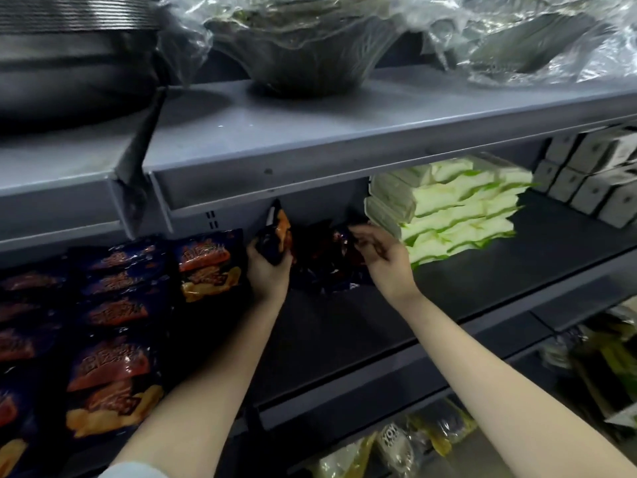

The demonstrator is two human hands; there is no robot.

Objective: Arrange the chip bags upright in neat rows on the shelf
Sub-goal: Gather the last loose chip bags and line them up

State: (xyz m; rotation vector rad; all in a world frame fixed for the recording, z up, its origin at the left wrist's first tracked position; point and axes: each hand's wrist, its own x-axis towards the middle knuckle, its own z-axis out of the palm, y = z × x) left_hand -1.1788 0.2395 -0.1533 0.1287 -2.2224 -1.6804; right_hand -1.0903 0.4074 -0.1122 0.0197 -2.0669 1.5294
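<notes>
There is a single view, worn on the person's head, close before the shelf (344, 326) and facing forward and down onto it. Both forearms enter from the bottom edge and stretch away from the lens. The left hand (269, 270), gripping a bag (274, 236), and the right hand (382, 257) sit near mid-frame. The upper shelf (310, 132) is seen from slightly above, and goods below (437, 439) show at the bottom. The wide lens tilts the shelf edges. The shelf's back is dark and blurred, so the depth is hard to judge.
</notes>
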